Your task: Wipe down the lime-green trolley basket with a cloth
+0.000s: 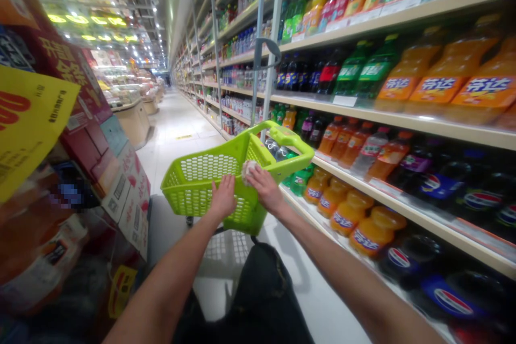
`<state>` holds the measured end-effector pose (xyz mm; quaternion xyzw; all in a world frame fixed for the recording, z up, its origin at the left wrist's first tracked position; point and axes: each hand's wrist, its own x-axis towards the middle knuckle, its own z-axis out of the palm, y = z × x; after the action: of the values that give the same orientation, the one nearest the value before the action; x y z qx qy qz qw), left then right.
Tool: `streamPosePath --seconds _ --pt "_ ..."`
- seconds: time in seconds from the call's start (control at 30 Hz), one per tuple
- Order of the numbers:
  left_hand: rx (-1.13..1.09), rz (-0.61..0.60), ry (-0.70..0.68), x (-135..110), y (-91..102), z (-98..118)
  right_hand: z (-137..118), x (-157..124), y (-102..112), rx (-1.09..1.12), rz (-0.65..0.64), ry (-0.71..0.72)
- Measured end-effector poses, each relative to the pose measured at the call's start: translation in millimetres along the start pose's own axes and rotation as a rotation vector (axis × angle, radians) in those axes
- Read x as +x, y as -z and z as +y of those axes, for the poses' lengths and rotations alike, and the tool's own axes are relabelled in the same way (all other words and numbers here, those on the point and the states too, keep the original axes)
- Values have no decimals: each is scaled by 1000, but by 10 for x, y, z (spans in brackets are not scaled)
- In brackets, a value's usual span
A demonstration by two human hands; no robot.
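Observation:
A lime-green shopping cart (237,172) stands in front of me, its handle (298,148) towards the shelves on the right. My left hand (224,196) rests against the near side wall of the basket, fingers stretched out and holding nothing. Close to the cart's handle end, my right hand (264,185) presses a crumpled whitish cloth (247,172) to the top of the basket's side. The visible part of the basket shows bare meshed walls; its floor is partly hidden by the near side.
Shelves of soft drink bottles (397,83) line the right side, large orange bottles (363,231) at the bottom. Stacked boxes (129,199) and a yellow price sign (32,123) stand close on the left. A pale tiled aisle (177,113) runs ahead between them.

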<state>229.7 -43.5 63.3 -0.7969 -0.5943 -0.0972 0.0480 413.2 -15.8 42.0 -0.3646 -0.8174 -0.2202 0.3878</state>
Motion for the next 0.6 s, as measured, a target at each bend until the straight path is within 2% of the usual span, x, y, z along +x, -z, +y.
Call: streamPosePath --seconds 0.07,0.2,0.33,0.47,0.53,0.6 --pt "-6 2 17 -61 -7 -153 141 38 168 -66 50 -74" --pt "5 -31 112 -180 -42 -402 289 77 375 -145 -14 -156" --pt "-31 -56 170 -244 -41 -339 195 113 322 -199 -61 -221" --pt "-56 -81 94 -319 -39 -247 144 148 270 -279 -97 -256" --pt "-48 -77 55 -408 -59 -308 193 145 299 -321 -121 -239" --pt "-20 -65 104 -552 -83 -442 272 128 353 -348 -150 -221"
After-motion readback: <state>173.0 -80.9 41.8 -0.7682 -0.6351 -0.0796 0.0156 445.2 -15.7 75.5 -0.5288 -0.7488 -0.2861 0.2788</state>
